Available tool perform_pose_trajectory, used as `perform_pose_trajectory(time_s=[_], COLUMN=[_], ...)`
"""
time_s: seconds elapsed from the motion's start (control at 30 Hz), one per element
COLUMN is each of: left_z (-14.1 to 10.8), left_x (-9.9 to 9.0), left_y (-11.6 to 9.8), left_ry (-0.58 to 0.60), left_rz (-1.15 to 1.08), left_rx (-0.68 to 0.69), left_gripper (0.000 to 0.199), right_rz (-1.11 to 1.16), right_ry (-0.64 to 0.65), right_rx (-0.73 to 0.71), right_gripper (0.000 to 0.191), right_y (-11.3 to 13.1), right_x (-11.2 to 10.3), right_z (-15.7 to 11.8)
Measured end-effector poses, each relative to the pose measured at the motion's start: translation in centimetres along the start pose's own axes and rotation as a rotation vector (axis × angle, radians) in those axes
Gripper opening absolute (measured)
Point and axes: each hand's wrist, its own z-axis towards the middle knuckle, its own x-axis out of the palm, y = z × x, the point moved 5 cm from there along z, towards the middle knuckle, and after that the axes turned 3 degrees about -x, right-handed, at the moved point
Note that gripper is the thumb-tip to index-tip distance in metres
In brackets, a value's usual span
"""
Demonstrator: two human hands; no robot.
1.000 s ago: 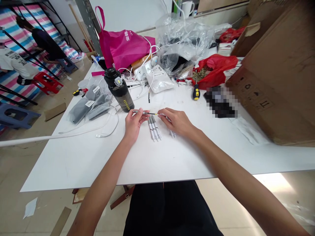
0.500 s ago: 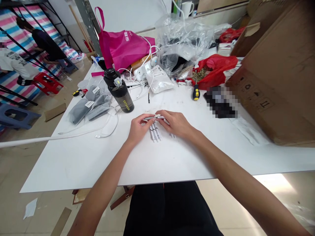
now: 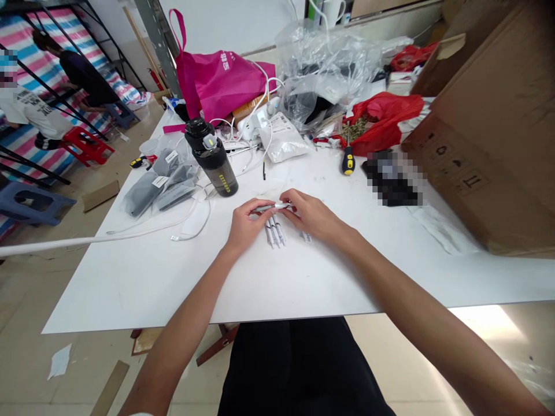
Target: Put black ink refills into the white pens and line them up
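A slim white and grey pen (image 3: 274, 206) lies level between my two hands, just above the white table (image 3: 277, 289). My left hand (image 3: 247, 223) pinches its left part between thumb and fingers. The fingertips of my right hand (image 3: 310, 214) are closed round its right end, and partly cover it. Below the held pen, several white pens (image 3: 274, 233) lie side by side on the table, their upper parts behind my fingers. More white pen tips (image 3: 306, 236) show from under my right hand.
A dark bottle (image 3: 212, 159) stands left of centre, near grey items in clear bags (image 3: 145, 193) and a white cable (image 3: 186, 237). Behind are a white parcel (image 3: 284, 138), a pink bag (image 3: 217, 81) and a screwdriver (image 3: 348, 162). A large cardboard box (image 3: 485, 127) stands on the right.
The fingers of my right hand have shifted slightly right and up along the pen, so more of its white part shows. My left hand keeps its pinch.
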Motion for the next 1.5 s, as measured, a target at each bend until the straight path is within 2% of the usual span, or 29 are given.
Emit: perform_pose_trajectory(time_s=[0.2,0.3,0.47,0.63,0.77,0.97,1.03,1.13,1.33,1.5], left_z=[0.0,0.0,0.1,0.1,0.1,0.2,0.2,0.2,0.2,0.1], left_x=[-0.2,-0.3,-0.5,-0.6,-0.6,-0.7,-0.7,-0.7,-0.7,-0.8], left_y=[0.1,0.1,0.1,0.0,-0.3,0.1,0.3,0.5,0.3,0.1], left_ry=[-0.033,-0.04,-0.039,-0.044,-0.058,-0.074,-0.078,-0.078,-0.099,-0.086], left_rz=[-0.039,-0.053,-0.003,0.005,0.02,0.006,0.022,0.068,0.155,0.195], left_rx=[-0.033,-0.042,0.014,0.044,0.07,0.076,0.094,0.125,0.202,0.29], left_gripper=[0.015,0.015,0.013,0.014,0.013,0.014,0.015,0.016,0.016,0.013], right_rz=[-0.015,0.04,0.02,0.045,0.003,0.05,0.023,0.057,0.055,0.054], right_ry=[0.02,-0.002,0.017,0.009,0.033,0.048,0.067,0.037,0.028,0.015], right_rx=[-0.028,-0.016,-0.026,-0.004,-0.011,0.011,0.015,0.041,-0.038,0.028], right_gripper=[0.027,0.024,0.03,0.025,0.031,0.026,0.032,0.031,0.032,0.027], right_y=[0.2,0.1,0.3,0.1,-0.1,-0.1,-0.1,-0.3,-0.7,-1.1], right_x=[-0.1,-0.1,0.0,-0.1,-0.1,-0.2,-0.2,-0.3,-0.3,-0.1], right_z=[0.1,0.1,0.1,0.1,0.1,0.0,0.0,0.0,0.0,-0.2])
